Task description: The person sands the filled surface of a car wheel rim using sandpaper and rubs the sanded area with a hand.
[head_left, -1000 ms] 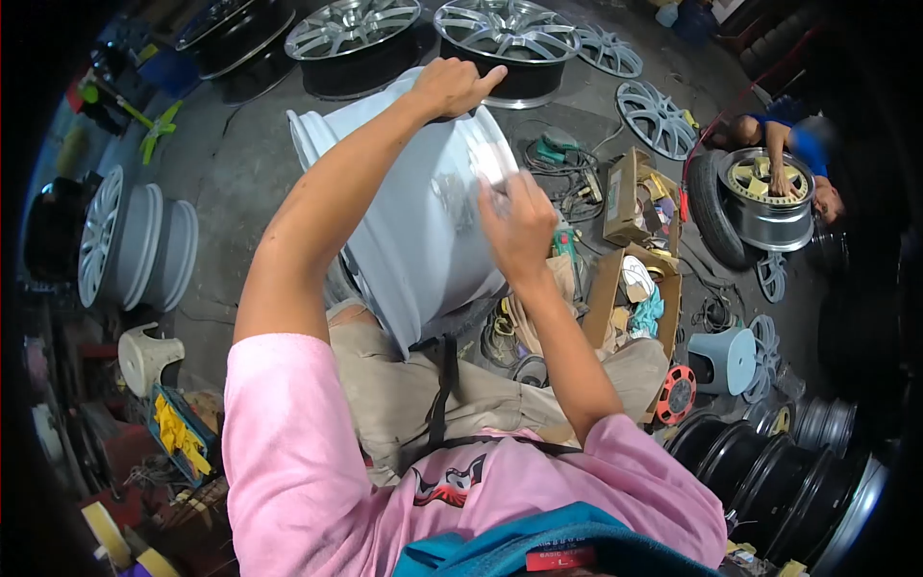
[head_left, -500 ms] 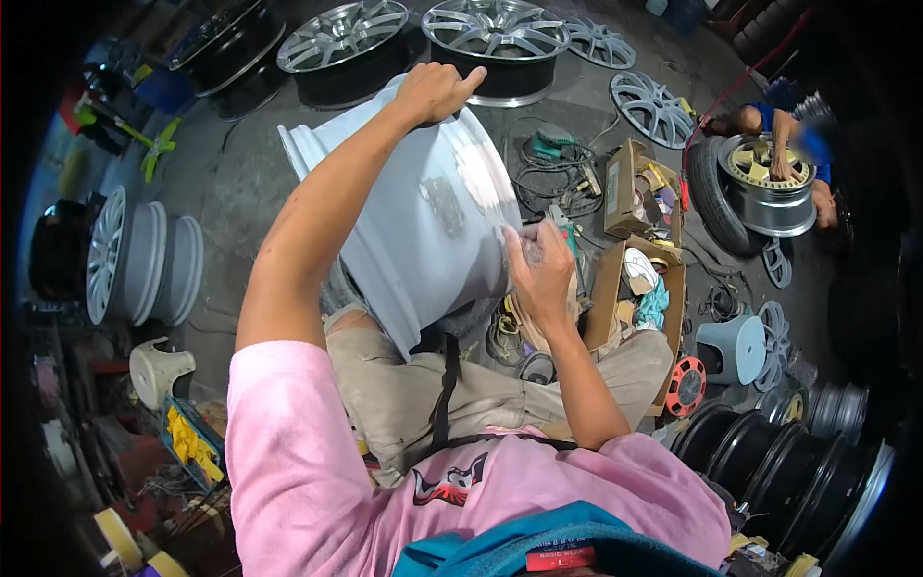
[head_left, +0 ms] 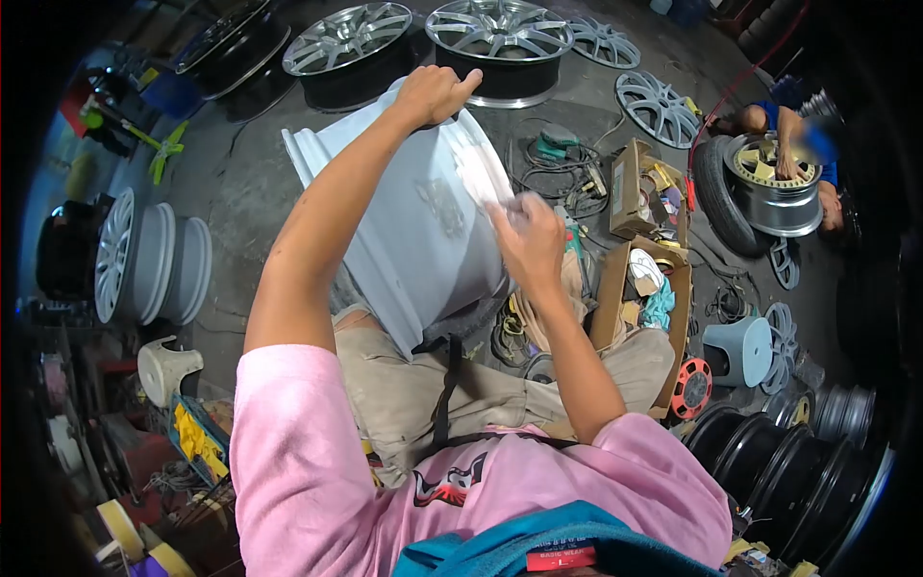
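A grey-primed wheel rim (head_left: 399,216) is tilted against my legs, with a bare-looking patch on its barrel and whitish filler (head_left: 478,165) along the right lip. My left hand (head_left: 437,94) is closed over the rim's far edge, its thumb pointing right. On the right lip, at the lower end of the filler, is my right hand (head_left: 534,240). Its fingers are bent together against the edge and slightly blurred. Whatever lies between them is too hidden to make out.
Finished wheels (head_left: 500,34) lie at the back. Cardboard boxes (head_left: 606,317) of supplies and a corded power tool (head_left: 553,144) are to the right. A co-worker's hand (head_left: 790,165) touches a gold-centred wheel (head_left: 769,197). A blue stool (head_left: 735,348) and black rims (head_left: 769,471) stand lower right.
My right hand has slid up and slightly left along the rim's lip. My left hand keeps its hold on the far edge, and the rim stays in nearly the same pose.
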Demonstrator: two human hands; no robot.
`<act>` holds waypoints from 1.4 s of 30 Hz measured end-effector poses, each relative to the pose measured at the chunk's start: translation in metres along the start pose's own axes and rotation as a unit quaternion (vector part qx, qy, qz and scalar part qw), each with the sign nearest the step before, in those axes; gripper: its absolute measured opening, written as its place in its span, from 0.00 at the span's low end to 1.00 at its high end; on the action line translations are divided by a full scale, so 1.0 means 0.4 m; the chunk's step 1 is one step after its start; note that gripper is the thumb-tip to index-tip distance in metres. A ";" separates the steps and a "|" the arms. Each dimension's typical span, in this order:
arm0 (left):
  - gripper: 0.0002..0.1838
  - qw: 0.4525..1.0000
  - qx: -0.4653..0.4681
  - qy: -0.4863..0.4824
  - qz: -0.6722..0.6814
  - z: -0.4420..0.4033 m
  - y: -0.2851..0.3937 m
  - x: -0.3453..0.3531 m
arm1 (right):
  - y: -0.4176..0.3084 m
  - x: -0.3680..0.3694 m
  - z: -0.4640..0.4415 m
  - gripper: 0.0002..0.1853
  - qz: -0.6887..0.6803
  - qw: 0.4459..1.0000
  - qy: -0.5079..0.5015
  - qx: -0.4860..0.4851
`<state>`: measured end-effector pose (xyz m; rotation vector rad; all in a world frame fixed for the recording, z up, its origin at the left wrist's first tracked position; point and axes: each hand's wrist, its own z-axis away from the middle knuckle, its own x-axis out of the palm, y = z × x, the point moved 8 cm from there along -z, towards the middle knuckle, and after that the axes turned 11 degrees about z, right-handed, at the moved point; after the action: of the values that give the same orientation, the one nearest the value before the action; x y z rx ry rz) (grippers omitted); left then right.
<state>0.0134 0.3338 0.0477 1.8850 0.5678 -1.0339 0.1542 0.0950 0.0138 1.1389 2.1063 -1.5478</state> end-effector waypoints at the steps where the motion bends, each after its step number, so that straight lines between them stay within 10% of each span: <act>1: 0.44 1.000 -0.008 -0.002 0.005 0.000 -0.006 0.004 | 0.003 0.006 0.011 0.14 0.001 1.000 -0.001 -0.001; 8: 0.27 0.999 0.015 -0.007 -0.051 -0.010 -0.019 0.017 | -0.041 0.013 -0.025 0.15 0.023 0.994 0.103 -0.025; 15: 0.38 0.985 0.148 0.024 -0.086 -0.008 0.035 0.028 | 0.012 0.017 0.022 0.15 0.039 0.995 0.093 0.020; 18: 0.42 1.000 -0.002 0.000 -0.002 -0.002 -0.010 0.005 | -0.035 0.027 -0.037 0.16 0.032 0.996 0.084 0.006; 27: 0.41 0.991 0.100 0.029 -0.082 -0.011 0.005 0.024 | -0.031 0.012 -0.024 0.14 0.031 0.996 0.078 -0.015; 29: 0.41 1.000 -0.013 0.009 0.000 -0.004 -0.017 0.005 | -0.063 0.021 -0.050 0.15 0.048 0.995 0.086 -0.034; 42: 0.39 1.000 -0.030 0.003 0.000 0.005 0.004 -0.011 | -0.076 0.048 -0.117 0.15 0.062 0.992 0.098 -0.040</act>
<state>0.0114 0.3315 0.0515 1.8355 0.5955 -1.0008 0.1294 0.1420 0.0398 1.4157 2.1518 -1.3310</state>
